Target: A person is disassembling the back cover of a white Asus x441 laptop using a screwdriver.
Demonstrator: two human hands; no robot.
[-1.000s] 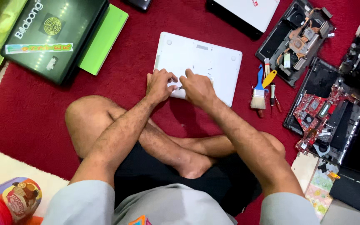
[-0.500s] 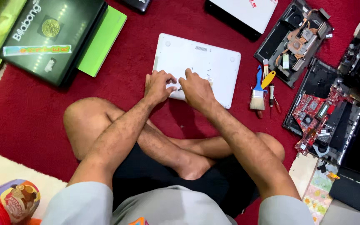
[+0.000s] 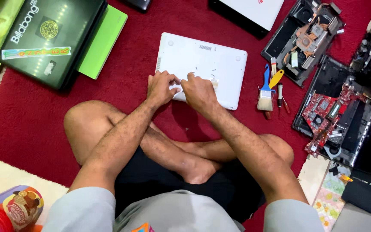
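The white, flat, rounded-corner laptop lying bottom-up [image 3: 207, 60] sits on the red carpet [image 3: 31, 124] straight in front of your crossed legs, its long side running left to right, and both your hands meet on its near edge. Your left hand [image 3: 162, 87] is curled, fingers bent down onto the near-left part of the white shell, and your right hand [image 3: 198, 92] lies just beside it, knuckles up, fingers tucked onto the same edge; the two hands almost touch, and whether either pinches something small between the fingertips cannot be told, since the fingers hide it. A few tiny dark specks lie on the white shell just beyond your right hand. To the right of the laptop, on the carpet, lie a blue-handled paintbrush with pale bristles [image 3: 265, 92], a yellow plastic pry tool [image 3: 275, 78] crossing it, and a thin dark screwdriver [image 3: 280, 94] just beside them. Farther right sits an opened laptop base with a red circuit board [image 3: 327, 116] showing, and beyond it, at the far right, another opened dark chassis with copper heat pipes [image 3: 308, 36]. At the far left a closed black laptop with stickers [image 3: 48, 38] rests on a bright green flat case [image 3: 106, 41]. At the near left corner stands a colourful round tin [image 3: 18, 206].
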